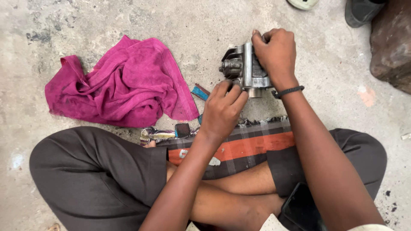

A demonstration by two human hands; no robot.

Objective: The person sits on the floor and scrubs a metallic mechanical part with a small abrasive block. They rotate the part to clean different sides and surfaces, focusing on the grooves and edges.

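Taking the metal engine part (245,70) as our landmark, we see a crumpled magenta rag (122,85) lying well to its left on the concrete floor (192,25). Our left hand (222,109) comes in at its near left edge, fingertips curled against the housing, though we cannot tell whether they pinch anything. Our right hand (276,53) clamps over its top right side. We judge the part could tip or slide on the gritty floor if that clamp eases, and small pieces might roll under the checked cloth (252,145) just behind.
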